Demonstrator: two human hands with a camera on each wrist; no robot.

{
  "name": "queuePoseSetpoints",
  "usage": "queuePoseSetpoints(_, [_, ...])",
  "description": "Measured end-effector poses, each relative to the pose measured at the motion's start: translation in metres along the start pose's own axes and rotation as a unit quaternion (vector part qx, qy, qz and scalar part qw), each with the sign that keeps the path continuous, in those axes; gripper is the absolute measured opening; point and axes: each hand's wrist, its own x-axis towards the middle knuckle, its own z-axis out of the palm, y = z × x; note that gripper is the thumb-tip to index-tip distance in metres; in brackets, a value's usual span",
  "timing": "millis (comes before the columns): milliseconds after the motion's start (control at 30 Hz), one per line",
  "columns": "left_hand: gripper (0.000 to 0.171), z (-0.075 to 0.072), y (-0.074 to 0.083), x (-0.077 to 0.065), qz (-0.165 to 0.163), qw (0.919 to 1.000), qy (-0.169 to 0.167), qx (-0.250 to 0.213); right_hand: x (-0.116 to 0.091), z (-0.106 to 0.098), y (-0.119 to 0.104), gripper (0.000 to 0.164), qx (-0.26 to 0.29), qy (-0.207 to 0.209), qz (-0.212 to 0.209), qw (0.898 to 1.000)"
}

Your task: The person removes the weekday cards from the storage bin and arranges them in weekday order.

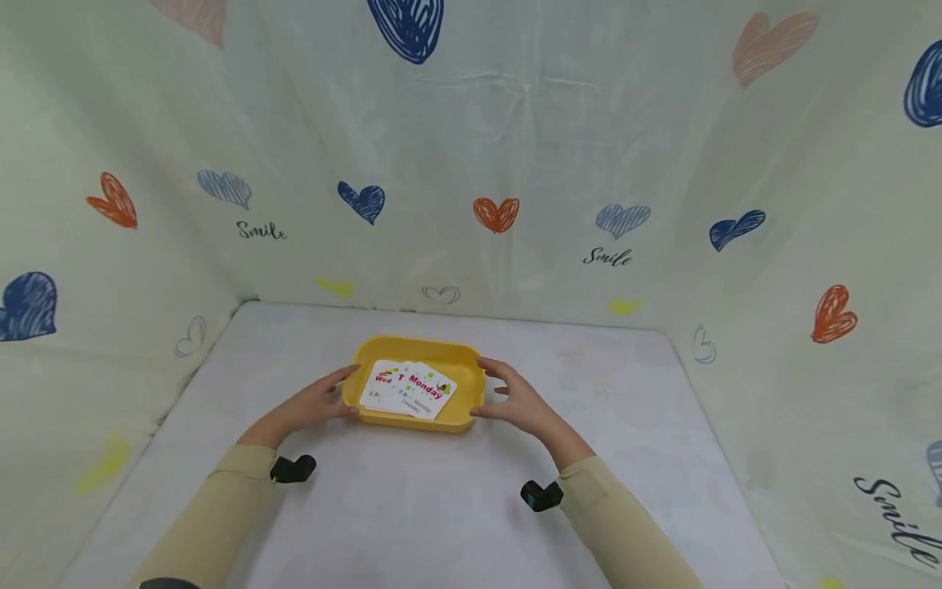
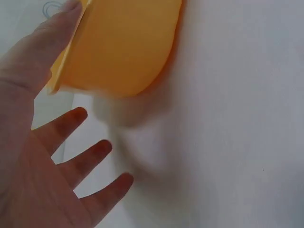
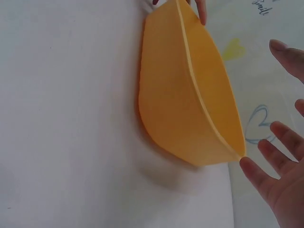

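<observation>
A shallow yellow tray (image 1: pixel 471 368) with rounded corners sits on the table. Fanned white cards (image 1: pixel 412 391) lie in it, overlapping, with "Wed", "T" and "Monday" in red print. At the tray's left end is my left hand (image 1: pixel 312 406), thumb and a fingertip at the rim; in the left wrist view three other fingers (image 2: pixel 102 147) spread apart below the tray. My right hand (image 1: pixel 522 401) spans the right end, fingers spread. From the right wrist, one fingertip (image 3: pixel 244 161) meets the rim corner while the thumb (image 3: pixel 285 52) stands off it.
The white table (image 1: pixel 412 507) has its back edge just beyond the tray. A pale curtain (image 1: pixel 559 147) printed with hearts and "Smile" surrounds it behind and at both sides. Small black devices (image 1: pixel 542 496) are worn at both wrists, by the beige sleeves (image 1: pixel 625 523).
</observation>
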Motion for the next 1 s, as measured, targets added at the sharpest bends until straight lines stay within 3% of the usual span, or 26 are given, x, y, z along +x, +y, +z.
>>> queuePoseSetpoints(200, [0.089, -0.003, -0.001, 0.010, -0.032, 0.9975, -0.030, -0.055, 0.016, 0.007, -0.003, 0.080, 0.030, -0.022, 0.016, 0.999])
queuePoseSetpoints(333, [0.093, -0.001, -0.002, 0.014, -0.067, 0.9908, -0.041, -0.111, 0.025, 0.013, -0.003, 0.079, 0.047, -0.038, 0.016, 0.998])
queuePoseSetpoints(567, [0.096, 0.005, -0.006, 0.012, -0.106, 0.9687, -0.050, -0.219, 0.043, 0.022, -0.002, 0.077, 0.058, -0.071, 0.010, 0.996])
queuePoseSetpoints(800, [0.094, 0.012, -0.010, 0.007, -0.097, 0.9407, -0.058, -0.320, 0.058, 0.024, -0.004, 0.076, 0.044, -0.108, 0.038, 0.992])
queuePoseSetpoints(1000, [0.091, 0.019, -0.018, 0.006, -0.092, 0.9248, -0.058, -0.365, 0.072, 0.029, -0.002, 0.074, 0.028, -0.138, 0.074, 0.987])
